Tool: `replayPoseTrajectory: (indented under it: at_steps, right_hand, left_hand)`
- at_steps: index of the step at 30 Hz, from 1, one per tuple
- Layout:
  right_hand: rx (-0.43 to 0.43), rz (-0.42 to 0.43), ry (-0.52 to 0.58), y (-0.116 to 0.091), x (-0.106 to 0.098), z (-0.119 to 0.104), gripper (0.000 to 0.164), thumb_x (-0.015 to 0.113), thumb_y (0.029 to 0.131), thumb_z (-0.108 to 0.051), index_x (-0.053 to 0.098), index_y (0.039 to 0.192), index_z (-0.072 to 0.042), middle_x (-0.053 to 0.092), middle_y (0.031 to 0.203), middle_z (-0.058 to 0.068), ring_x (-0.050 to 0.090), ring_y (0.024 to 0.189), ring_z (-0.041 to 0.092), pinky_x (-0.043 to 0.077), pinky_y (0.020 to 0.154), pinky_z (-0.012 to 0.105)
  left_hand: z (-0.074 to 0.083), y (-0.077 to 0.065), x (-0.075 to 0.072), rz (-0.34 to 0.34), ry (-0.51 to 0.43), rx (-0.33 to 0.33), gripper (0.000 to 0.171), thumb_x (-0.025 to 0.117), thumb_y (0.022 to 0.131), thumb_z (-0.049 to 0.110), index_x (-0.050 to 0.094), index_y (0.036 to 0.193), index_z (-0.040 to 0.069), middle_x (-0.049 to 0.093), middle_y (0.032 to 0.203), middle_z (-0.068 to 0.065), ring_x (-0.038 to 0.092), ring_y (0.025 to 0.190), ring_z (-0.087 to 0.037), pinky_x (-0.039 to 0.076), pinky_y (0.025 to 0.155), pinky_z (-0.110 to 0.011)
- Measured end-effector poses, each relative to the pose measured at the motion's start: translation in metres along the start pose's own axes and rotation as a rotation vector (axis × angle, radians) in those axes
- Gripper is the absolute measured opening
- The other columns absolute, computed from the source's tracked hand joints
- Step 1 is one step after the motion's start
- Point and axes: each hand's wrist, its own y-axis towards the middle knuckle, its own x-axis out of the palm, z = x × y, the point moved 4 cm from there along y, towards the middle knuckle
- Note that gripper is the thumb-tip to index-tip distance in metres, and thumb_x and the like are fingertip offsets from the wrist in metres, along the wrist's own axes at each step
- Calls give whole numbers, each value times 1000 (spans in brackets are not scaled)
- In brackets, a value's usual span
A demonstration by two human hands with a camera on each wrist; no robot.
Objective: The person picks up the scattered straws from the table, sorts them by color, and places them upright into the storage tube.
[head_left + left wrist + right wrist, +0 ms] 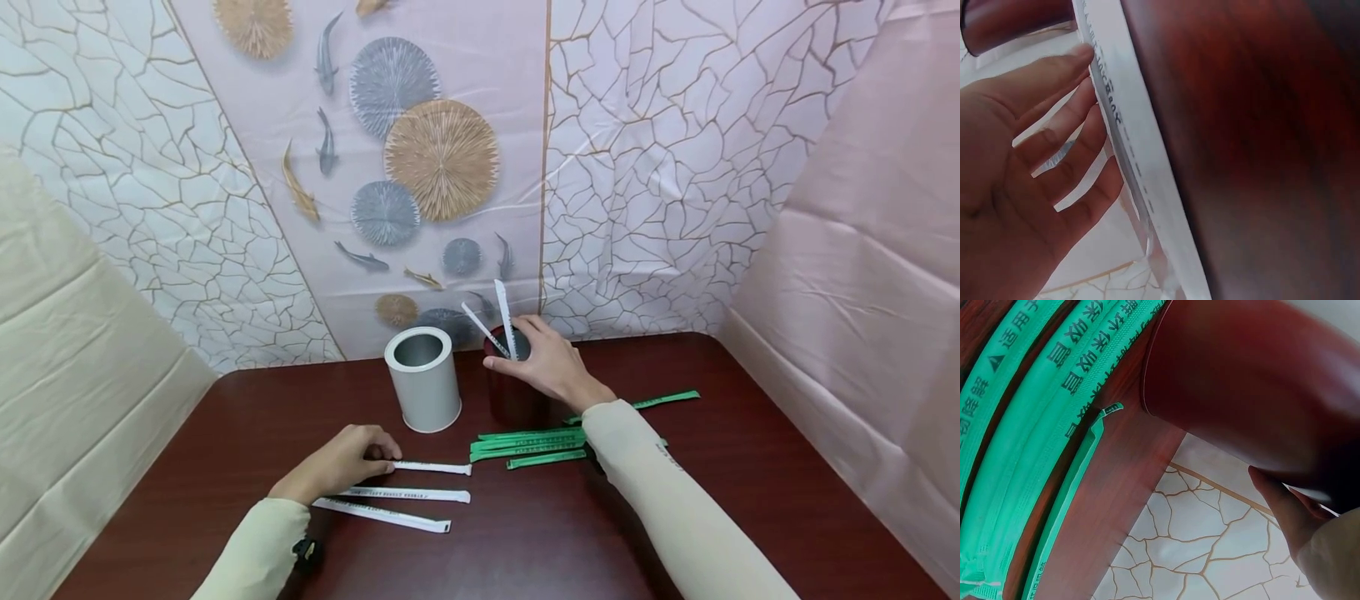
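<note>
My left hand is low over the table at the left, thumb and fingertips pinching the left end of a white paper-wrapped straw. Two more wrapped straws lie just nearer, partly under that hand. In the left wrist view, a white wrapper with dark print runs close by the fingers. My right hand grips the dark red can at its rim, thumb towards the left and fingers across the back. Two white wrapped straws stand tilted in this can. The right forearm covers part of it.
A white can stands upright left of the red one. Several green wrapped straws lie in front of the red can, partly under the right sleeve; another green straw lies further right. Patterned cloth hangs behind the table.
</note>
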Motion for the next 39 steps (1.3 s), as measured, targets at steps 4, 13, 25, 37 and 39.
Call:
replayPoseTrajectory:
  at_steps: [4, 13, 25, 37, 39]
  right_hand:
    - [6, 0, 1, 0, 1, 0, 95, 68, 83, -80, 49, 158, -24, 48, 156, 0, 59, 129, 30, 49, 98, 60]
    - [3, 3, -7, 1, 1, 0, 96, 67, 83, -81, 49, 158, -24, 48, 157, 0, 58, 131, 31, 49, 99, 61]
    - [2, 16, -5, 0, 0, 0, 93, 67, 83, -81, 51, 156, -26, 49, 154, -3, 60, 128, 29, 50, 96, 59]
    - [-1, 13, 4, 0, 2, 0, 94, 67, 83, -82, 51, 156, -25, 49, 155, -2, 59, 129, 30, 50, 96, 59]
    - [-2, 16, 4, 0, 2, 0, 94, 67, 83, -82, 51, 156, -25, 49, 155, -2, 59, 129, 30, 50, 96, 59]
  left_hand:
    - [2, 1, 4, -7, 30, 22, 14, 78, 93, 0, 77, 96, 14, 69, 92, 7, 61, 81, -3, 55, 71, -25]
    - [9, -1, 7, 10, 234, 56, 20, 74, 97, 3, 73, 96, 23, 67, 95, 12, 61, 86, -3, 56, 75, -30]
    - [26, 1, 12, 58, 578, 224, 15, 83, 90, 10, 72, 86, 20, 66, 83, 9, 58, 67, -4, 50, 57, -27]
    - [41, -1, -15, 329, 503, 232, 13, 78, 94, 12, 66, 94, 17, 59, 84, 11, 55, 67, -4, 51, 58, -28]
    - [51, 1, -26, 409, 473, 242, 13, 75, 93, 10, 64, 96, 15, 57, 82, 10, 52, 67, -4, 49, 56, -27]
